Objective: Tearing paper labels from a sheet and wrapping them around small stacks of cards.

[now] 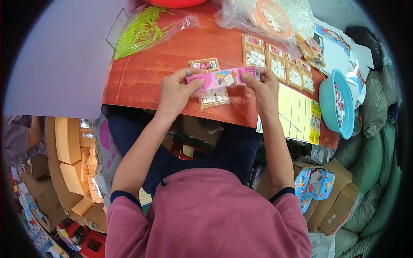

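Observation:
A pink printed paper strip [219, 79] is stretched level between my two hands. My left hand [178, 87] pinches its left end, thumb in front. At the other end, my right hand [261, 86] grips it between thumb and fingers. Under the strip, near the table's front edge, lies a small tan tray [215, 103]. White pieces show in its lower part and a printed card in its upper part; the strip hides its middle. To the right of my right hand stand several like trays [276, 62] in a row, holding white pieces.
Yellow sticker sheets [294, 112] lie at the table's right front, beside a turquoise basin [328, 105] of small wrapped packets. At the back are a bag of yellow-green sticks [144, 32] and a peach basket [262, 10]. Below left stands a carton [56, 172] of tan trays.

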{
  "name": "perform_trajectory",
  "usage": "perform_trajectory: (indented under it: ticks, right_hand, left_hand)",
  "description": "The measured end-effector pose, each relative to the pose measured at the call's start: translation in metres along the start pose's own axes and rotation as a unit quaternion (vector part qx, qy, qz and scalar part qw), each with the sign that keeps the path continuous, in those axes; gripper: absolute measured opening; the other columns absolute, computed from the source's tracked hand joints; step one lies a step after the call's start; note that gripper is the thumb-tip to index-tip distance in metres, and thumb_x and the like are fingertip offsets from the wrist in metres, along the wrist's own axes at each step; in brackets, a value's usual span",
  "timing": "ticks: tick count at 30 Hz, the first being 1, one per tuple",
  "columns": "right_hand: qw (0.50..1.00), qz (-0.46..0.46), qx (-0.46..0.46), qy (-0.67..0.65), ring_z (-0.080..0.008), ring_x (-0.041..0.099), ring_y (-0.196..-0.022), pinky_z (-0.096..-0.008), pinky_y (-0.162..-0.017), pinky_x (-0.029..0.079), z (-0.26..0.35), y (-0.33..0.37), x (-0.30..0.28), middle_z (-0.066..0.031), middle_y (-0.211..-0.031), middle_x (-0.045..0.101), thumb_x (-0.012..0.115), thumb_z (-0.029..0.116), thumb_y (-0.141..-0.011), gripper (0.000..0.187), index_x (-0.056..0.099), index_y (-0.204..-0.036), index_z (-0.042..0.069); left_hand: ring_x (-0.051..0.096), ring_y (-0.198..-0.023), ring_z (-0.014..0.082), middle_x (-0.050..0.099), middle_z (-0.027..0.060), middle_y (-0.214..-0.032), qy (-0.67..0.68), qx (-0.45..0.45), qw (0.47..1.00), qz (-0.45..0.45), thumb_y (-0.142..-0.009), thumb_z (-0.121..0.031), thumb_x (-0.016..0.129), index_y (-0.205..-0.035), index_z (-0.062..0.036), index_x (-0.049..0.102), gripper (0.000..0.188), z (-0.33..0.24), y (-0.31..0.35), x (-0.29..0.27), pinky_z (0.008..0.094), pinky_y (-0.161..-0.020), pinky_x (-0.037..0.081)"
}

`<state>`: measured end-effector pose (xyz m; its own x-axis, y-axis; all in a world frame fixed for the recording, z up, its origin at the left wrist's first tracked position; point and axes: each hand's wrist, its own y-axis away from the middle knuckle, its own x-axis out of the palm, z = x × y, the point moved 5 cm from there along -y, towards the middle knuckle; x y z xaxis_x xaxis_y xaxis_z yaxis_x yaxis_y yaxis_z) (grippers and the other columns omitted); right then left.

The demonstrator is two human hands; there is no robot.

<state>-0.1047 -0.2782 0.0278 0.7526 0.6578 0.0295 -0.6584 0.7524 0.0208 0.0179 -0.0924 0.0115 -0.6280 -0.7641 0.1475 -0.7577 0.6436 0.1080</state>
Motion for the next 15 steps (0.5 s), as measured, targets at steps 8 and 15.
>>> perform_trajectory:
  ticks: [8, 15]
  right_hand:
    - [0.995, -0.007, 0.000, 0.103, -0.0099, 0.059, -0.065, -0.0201, -0.058, 0.046, -0.020, -0.020, 0.016, -0.0068, -0.078, 0.063, 0.073, 0.002, -0.073, 0.028, 0.052, -0.091, -0.001]
    - [0.982, -0.007, -0.038, 0.182, -0.0103, 0.059, -0.066, -0.0230, -0.058, 0.047, -0.025, -0.024, 0.020, -0.0067, -0.076, 0.063, 0.073, 0.005, -0.073, 0.027, 0.053, -0.089, -0.001]
  left_hand:
    - [0.062, -0.060, 0.0090, 0.064, 0.0070, -0.075, -0.099, -0.003, 0.995, -0.029, -0.079, -0.006, 0.067, -0.107, 0.0047, 0.059, 0.030, 0.014, -0.025, -0.017, 0.0206, -0.052, 0.049]
    - [0.062, -0.057, 0.0108, 0.063, 0.0082, -0.071, -0.168, 0.004, 0.985, -0.031, -0.077, -0.007, 0.067, -0.104, 0.0030, 0.060, 0.029, 0.017, -0.034, -0.019, 0.0223, -0.050, 0.049]
